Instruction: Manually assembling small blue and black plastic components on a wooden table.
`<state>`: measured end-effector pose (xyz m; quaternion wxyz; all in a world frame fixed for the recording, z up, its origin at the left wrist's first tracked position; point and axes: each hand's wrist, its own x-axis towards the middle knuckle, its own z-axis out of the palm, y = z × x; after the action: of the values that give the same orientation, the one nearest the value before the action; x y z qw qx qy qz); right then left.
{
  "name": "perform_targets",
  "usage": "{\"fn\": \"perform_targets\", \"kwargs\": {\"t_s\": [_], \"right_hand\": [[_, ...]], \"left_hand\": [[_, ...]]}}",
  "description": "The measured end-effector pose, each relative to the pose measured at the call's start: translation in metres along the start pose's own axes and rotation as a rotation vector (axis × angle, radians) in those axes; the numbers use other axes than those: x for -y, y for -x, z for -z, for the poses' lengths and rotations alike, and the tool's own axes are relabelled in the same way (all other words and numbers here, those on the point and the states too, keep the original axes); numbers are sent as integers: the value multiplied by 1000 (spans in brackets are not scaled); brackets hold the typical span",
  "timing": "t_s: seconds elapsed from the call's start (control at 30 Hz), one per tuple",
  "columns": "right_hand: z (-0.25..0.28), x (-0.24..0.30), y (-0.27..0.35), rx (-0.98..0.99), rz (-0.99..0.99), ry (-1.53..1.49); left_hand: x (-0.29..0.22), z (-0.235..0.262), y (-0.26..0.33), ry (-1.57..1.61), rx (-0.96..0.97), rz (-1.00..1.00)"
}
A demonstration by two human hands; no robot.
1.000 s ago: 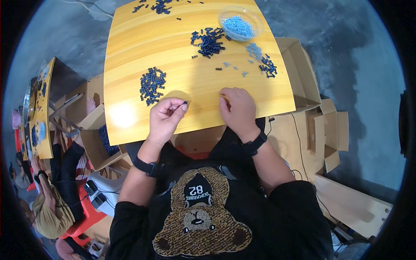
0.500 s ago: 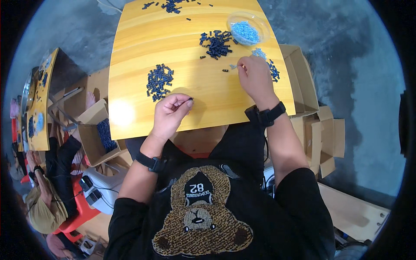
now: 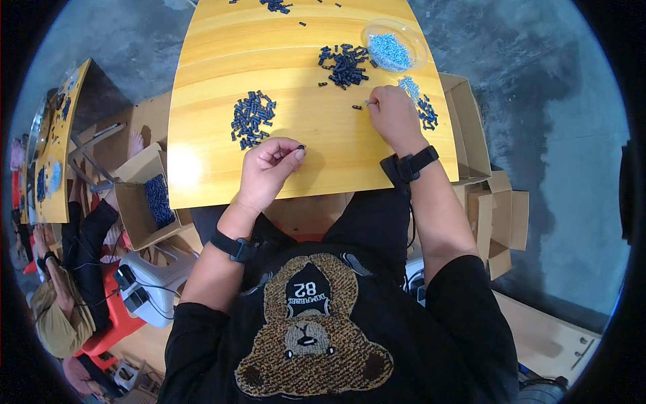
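My left hand (image 3: 269, 168) rests over the near part of the yellow wooden table (image 3: 222, 87) and pinches a small dark plastic part (image 3: 301, 147) between thumb and fingertips. My right hand (image 3: 393, 118) reaches out to the right and its fingertips close on a small light blue piece (image 3: 368, 103) on the table. A heap of dark parts (image 3: 252, 118) lies just beyond my left hand. A second dark heap (image 3: 344, 65) and scattered blue pieces (image 3: 418, 101) lie close to my right hand. A clear bowl (image 3: 393, 47) of light blue pieces stands behind them.
An open cardboard box (image 3: 151, 198) holding dark parts stands left of the table, more cardboard boxes (image 3: 484, 168) to the right. A white stool (image 3: 158, 279) is at the lower left. Another person (image 3: 64, 296) sits at a second yellow table (image 3: 54, 155) far left.
My right hand has moved from beside my left hand out to the right toward the blue pieces and closed on one. My left hand has kept its dark part.
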<state>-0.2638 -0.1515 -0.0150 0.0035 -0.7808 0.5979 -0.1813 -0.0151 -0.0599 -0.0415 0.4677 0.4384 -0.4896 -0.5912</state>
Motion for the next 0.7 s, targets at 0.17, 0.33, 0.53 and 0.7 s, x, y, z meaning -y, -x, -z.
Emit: {"fn": "perform_targets", "kwargs": {"t_s": [0.17, 0.33, 0.53, 0.7], "right_hand": [[-1, -5, -2, 28, 20, -32], [1, -7, -4, 53, 20, -35], [5, -11, -3, -50, 61, -105], [6, -8, 1, -21, 60, -97]], "left_hand": [[2, 2, -1, 0, 20, 0], [1, 2, -1, -6, 15, -4], [-1, 2, -2, -16, 19, -5], [0, 2, -2, 19, 24, 0]]}}
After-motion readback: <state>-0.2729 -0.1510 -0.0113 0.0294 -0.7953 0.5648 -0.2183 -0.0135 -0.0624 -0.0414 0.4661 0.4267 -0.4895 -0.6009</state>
